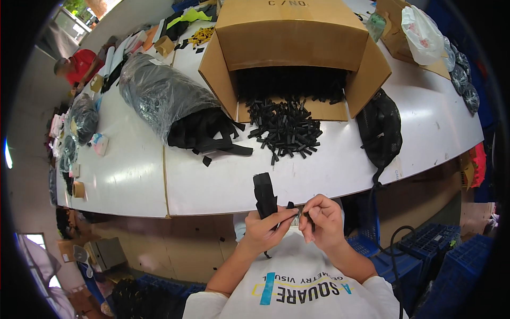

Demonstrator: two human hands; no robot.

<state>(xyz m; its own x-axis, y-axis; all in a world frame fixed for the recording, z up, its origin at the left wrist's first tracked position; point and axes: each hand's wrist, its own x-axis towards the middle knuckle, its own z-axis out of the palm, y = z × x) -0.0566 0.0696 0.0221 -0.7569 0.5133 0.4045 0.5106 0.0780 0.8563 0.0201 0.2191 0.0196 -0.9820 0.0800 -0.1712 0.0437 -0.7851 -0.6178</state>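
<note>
Just off the table's near edge, my left hand (264, 232) is closed around a bundle of flat black fabric strips (264, 194), which stands up above the fingers. A small black piece (290, 204) pokes out by its thumb and fingertips. Close by on the right, my right hand (325, 222) has its fingers curled in a pinch, its tips almost meeting the left ones. What it pinches is too small to make out. Beyond the hands, a pile of short black pieces (287, 130) spills from an open cardboard box (292, 48) lying on its side.
On the white table (212, 186), a clear plastic bag (154, 90) of black strips lies left of the box. A black mesh bag (380, 133) hangs over the near edge at right. Blue crates (435, 239) stand below. A person in red (84, 65) is at the far left.
</note>
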